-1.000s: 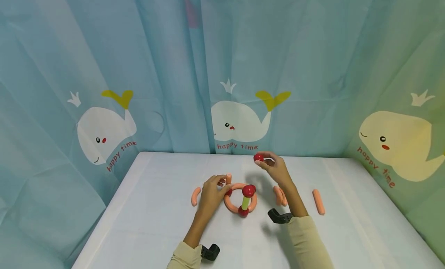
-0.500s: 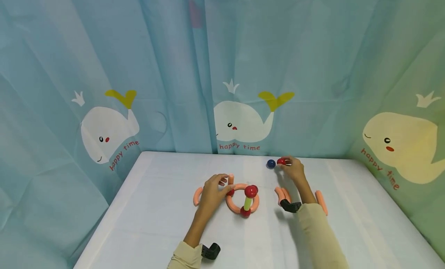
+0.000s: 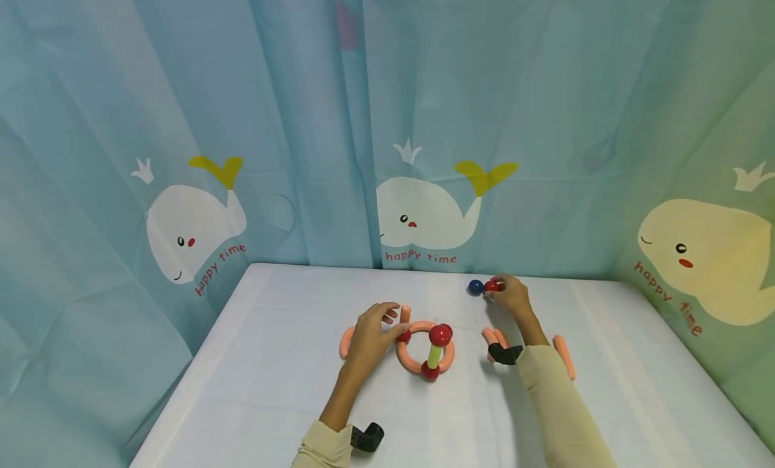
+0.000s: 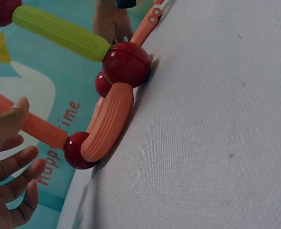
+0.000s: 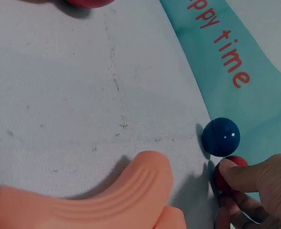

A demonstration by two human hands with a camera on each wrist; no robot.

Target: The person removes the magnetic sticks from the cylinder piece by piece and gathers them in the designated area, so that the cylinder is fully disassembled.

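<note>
At the table's back, my right hand [image 3: 513, 297] pinches a red ball [image 5: 222, 180] between thumb and fingers. A dark blue ball [image 5: 221, 137] sits right beside it. My left hand [image 3: 371, 337] is by a ring of curved orange rods [image 3: 402, 358] joined by red balls. Its thumb overlaps the upright orange rod [image 4: 42, 129] in the left wrist view, while the other fingers stand loosely spread. A light green rod [image 4: 59, 32] rises from the ring's front red ball [image 3: 430, 370], with another red ball [image 3: 440, 335] on its top.
Loose curved orange rods [image 5: 150, 183] lie below my right wrist, and a straight orange rod [image 3: 564, 357] is farther right. Another curved orange piece [image 3: 346, 342] is partly hidden behind my left hand. A whale-print curtain [image 3: 327, 118] hangs behind the white table [image 3: 242, 387].
My right hand has moved right and down to the table's back with the red ball. The blue ball has come into view beside it. My left hand has stayed by the ring.
</note>
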